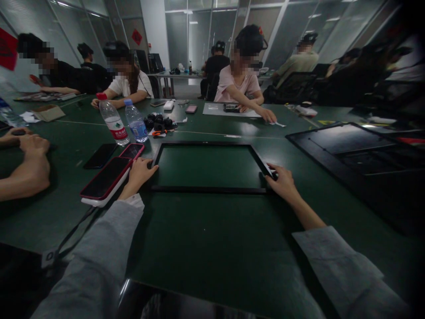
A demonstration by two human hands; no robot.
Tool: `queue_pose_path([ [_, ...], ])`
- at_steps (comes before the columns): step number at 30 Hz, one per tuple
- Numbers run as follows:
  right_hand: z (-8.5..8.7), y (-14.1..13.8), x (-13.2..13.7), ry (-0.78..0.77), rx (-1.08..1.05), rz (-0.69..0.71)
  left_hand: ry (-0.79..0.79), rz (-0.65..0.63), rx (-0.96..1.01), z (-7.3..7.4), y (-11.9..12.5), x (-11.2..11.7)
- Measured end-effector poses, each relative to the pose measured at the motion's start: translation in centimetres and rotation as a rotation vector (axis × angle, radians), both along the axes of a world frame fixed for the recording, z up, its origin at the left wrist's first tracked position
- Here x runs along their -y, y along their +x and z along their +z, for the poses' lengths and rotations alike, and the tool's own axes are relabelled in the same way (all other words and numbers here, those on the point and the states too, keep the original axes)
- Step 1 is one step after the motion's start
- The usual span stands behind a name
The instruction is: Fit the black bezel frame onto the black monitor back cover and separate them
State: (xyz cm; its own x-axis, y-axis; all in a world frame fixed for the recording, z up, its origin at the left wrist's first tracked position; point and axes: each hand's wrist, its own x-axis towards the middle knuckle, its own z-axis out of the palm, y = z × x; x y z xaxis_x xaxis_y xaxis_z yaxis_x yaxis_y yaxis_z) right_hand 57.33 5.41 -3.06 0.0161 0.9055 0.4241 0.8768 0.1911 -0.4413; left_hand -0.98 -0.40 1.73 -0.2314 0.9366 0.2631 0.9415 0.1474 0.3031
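A thin black rectangular frame (206,189) lies flat on the dark green table (212,239) in front of me, and the table shows through its middle. My left hand (138,174) grips its near left corner with curled fingers. My right hand (281,180) is closed on its near right corner. Both forearms wear grey sleeves.
Phones with red edges (108,177) and a black phone (99,155) lie left of the frame, with two water bottles (114,122) behind. A large black panel (361,153) lies at right. Other people sit around the table; someone's hands (28,164) rest at far left.
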Motion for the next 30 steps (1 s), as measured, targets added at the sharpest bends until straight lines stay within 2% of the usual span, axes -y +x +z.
queue_pose_path([
  [7,-0.4,0.2,0.0,-0.067,0.003,-0.046,-0.009,-0.006,-0.115,0.5,1.1,0.5],
  [15,0.4,-0.4,0.5,-0.066,-0.01,-0.043,0.027,0.006,-0.08,0.4,1.3,0.8],
  [18,1.5,-1.3,1.5,0.036,-0.067,-0.023,0.109,0.046,-0.022,0.9,1.9,1.1],
  [22,3.2,-2.7,2.8,0.251,-0.173,-0.096,0.382,0.085,0.009,2.1,2.8,1.5],
  [25,3.8,-3.1,3.3,0.247,-0.218,-0.127,0.521,0.113,0.011,2.5,3.0,1.7],
  [30,3.2,-2.7,2.8,0.201,-0.242,-0.128,0.507,0.124,0.007,2.3,2.8,1.6],
])
